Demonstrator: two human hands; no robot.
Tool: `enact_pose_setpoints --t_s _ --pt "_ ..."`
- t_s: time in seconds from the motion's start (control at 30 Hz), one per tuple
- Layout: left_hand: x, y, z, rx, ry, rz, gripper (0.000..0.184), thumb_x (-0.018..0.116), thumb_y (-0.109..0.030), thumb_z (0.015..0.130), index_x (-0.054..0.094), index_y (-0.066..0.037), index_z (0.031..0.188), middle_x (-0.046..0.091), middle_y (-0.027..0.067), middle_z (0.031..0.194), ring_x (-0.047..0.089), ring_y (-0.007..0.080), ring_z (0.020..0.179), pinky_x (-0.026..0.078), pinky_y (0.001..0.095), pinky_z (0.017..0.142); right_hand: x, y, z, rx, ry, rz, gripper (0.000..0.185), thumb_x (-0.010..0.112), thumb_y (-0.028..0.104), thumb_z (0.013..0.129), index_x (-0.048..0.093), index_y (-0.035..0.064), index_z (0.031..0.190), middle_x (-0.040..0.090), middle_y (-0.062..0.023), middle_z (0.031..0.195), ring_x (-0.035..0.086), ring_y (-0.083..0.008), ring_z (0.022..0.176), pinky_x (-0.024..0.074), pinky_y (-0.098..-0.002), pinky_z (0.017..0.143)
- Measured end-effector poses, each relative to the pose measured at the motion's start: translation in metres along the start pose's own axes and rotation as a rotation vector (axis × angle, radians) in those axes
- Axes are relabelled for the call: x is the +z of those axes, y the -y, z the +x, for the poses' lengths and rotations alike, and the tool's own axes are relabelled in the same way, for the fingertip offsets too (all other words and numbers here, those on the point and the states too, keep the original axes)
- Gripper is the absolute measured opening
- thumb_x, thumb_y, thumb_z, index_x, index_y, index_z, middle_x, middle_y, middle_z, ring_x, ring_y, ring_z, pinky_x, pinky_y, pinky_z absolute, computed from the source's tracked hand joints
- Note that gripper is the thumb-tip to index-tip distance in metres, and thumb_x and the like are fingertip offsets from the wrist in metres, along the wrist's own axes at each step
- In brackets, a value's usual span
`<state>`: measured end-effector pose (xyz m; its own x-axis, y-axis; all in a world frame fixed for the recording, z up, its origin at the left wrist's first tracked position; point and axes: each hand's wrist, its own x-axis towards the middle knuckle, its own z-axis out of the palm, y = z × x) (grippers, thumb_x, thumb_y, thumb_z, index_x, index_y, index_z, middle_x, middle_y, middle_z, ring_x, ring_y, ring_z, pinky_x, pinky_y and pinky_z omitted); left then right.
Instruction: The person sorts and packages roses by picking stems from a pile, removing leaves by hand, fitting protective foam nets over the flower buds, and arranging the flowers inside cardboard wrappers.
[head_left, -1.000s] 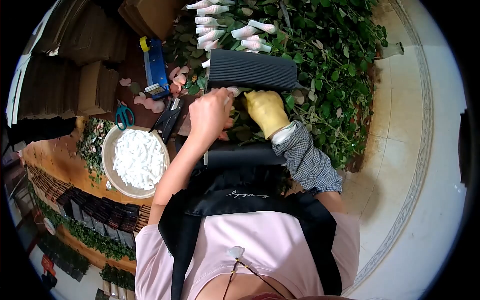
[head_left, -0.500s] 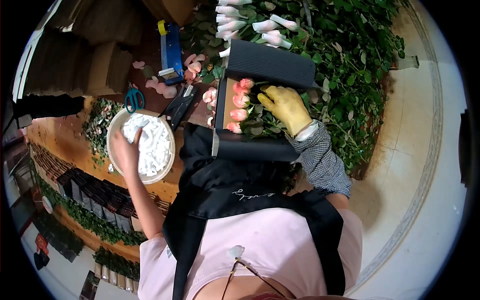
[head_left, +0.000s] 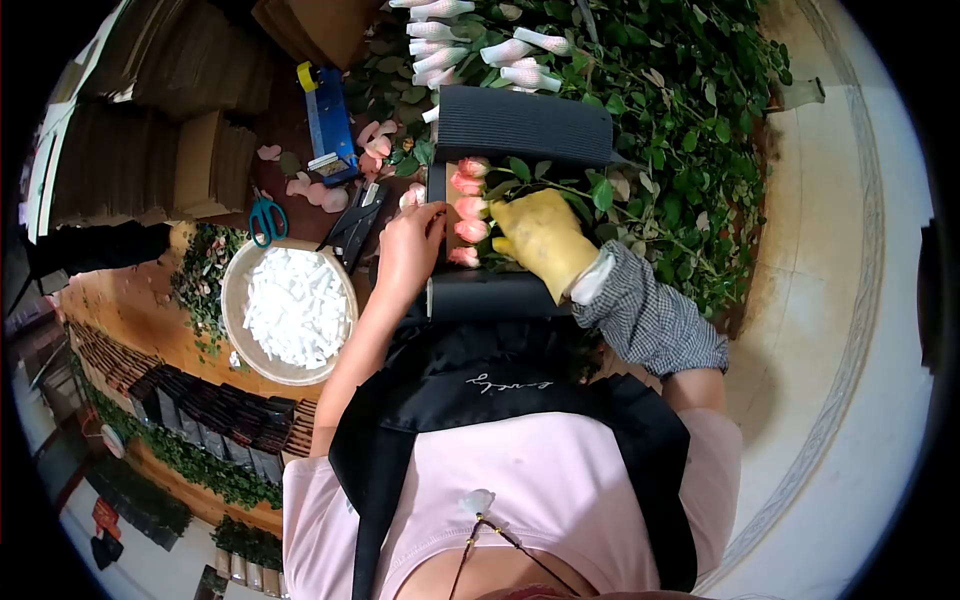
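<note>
Bowl (head_left: 231, 315), scissors (head_left: 266, 222); left hand (head_left: 406, 252) at the box (head_left: 505, 296) edge, fingers curled, hold unclear; roses (head_left: 469, 208) inside; gloved right hand (head_left: 545, 235) beside them, thumb and forefinger parted, hold unclear; leaves (head_left: 690, 180) beyond. The left hand has left the bowl.

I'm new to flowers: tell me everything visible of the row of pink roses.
The row of pink roses shows five coral heads, petals partly furled. They lie sideways on brown cardboard, heads to the left, green leaves to the right, stems mostly hidden. The gloved right hand is close on their right, contact unclear; the bare left hand is left of them, near the cardboard.
</note>
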<state>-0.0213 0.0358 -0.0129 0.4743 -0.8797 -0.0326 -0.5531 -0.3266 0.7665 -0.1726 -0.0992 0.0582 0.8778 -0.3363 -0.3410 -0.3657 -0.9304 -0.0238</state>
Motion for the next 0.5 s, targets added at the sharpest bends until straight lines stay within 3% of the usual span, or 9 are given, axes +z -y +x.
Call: enact_pose_setpoints --t_s 0.03,0.07,0.17,0.2,0.23,0.3,0.4,0.5 --pt "0.0 0.0 -0.001 0.004 0.008 0.006 0.022 0.066 -0.014 0.091 0.072 -0.003 0.109 0.071 0.018 0.094 0.071 0.0332 0.082 0.055 0.0388 0.072 0.005 0.001 0.004 -0.04 0.092 -0.043 0.027 0.069 0.035 0.086 0.068 0.01 0.097 0.072 -0.0058 0.076 0.071 -0.0235 0.073 0.0521 -0.0376 0.063" --pt "0.0 0.0 -0.002 0.006 -0.013 0.0 0.022 0.066 -0.014 0.091 0.073 -0.004 0.109 0.071 0.0177 0.094 0.071 0.0338 0.082 0.054 0.0391 0.072 0.011 -0.001 0.0 -0.116 -0.143 -0.01 0.023 0.069 0.031 0.085 0.069 0.0113 0.095 0.072 -0.0057 0.076 0.071 -0.023 0.072 0.0518 -0.0367 0.063" --pt "0.004 0.0 -0.006 0.006 -0.022 0.018 0.022 0.065 -0.011 0.091 0.073 -0.006 0.111 0.071 0.0173 0.095 0.07 0.0342 0.085 0.054 0.039 0.074 0.013 0.0 0.005 -0.057 -0.061 0.055 0.019 0.068 0.03 0.085 0.069 0.0121 0.093 0.073 -0.005 0.075 0.071 -0.0216 0.071 0.0517 -0.036 0.062" --pt "0.004 0.0 -0.007 -0.004 -0.022 0.008 0.022 0.065 -0.011 0.091 0.073 -0.006 0.111 0.071 0.0174 0.096 0.07 0.0342 0.086 0.054 0.0387 0.075 0.023 -0.001 0.006 -0.026 -0.183 0.093 0.025 0.076 0.031 0.077 0.065 0.0095 0.084 0.066 -0.0051 0.069 0.067 -0.0247 0.068 0.0491 -0.039 0.065" --pt "0.004 0.001 -0.007 -0.015 -0.021 -0.003 0.023 0.064 -0.01 0.091 0.073 -0.006 0.112 0.072 0.0174 0.097 0.07 0.0342 0.086 0.055 0.0383 0.075 0.023 -0.006 0.006 -0.082 -0.272 0.131 0.025 0.077 0.03 0.077 0.064 0.0093 0.085 0.066 -0.0056 0.069 0.068 -0.0247 0.068 0.0497 -0.039 0.063" --pt "0.006 0.005 -0.007 0.027 -0.034 -0.01 0.023 0.062 -0.01 0.092 0.072 -0.005 0.112 0.071 0.018 0.097 0.07 0.0363 0.083 0.055 0.0424 0.074 0.022 -0.004 0.012 -0.061 -0.19 0.15 0.028 0.077 0.03 0.077 0.064 0.0082 0.087 0.066 -0.0064 0.069 0.068 -0.0255 0.068 0.0508 -0.0394 0.062" --pt "-0.004 0.0 -0.01 -0.09 0.046 -0.119 0.023 0.061 -0.007 0.093 0.071 -0.003 0.113 0.071 0.0172 0.093 0.072 0.0329 0.083 0.056 0.0368 0.07 0.019 -0.011 0.005 -0.203 -0.151 0.162 0.032 0.078 0.031 0.076 0.063 0.0065 0.091 0.066 -0.0066 0.069 0.068 -0.0262 0.067 0.052 -0.0397 0.063" --pt "-0.014 -0.002 -0.013 -0.181 0.11 -0.251 0.02 0.061 -0.005 0.093 0.07 -0.001 0.11 0.072 0.0161 0.094 0.073 0.0305 0.083 0.056 0.035 0.067 0.017 -0.008 0.003 -0.159 -0.1 0.169 0.033 0.079 0.03 0.076 0.064 0.005 0.092 0.065 -0.0072 0.068 0.068 -0.0267 0.067 0.0529 -0.04 0.064"
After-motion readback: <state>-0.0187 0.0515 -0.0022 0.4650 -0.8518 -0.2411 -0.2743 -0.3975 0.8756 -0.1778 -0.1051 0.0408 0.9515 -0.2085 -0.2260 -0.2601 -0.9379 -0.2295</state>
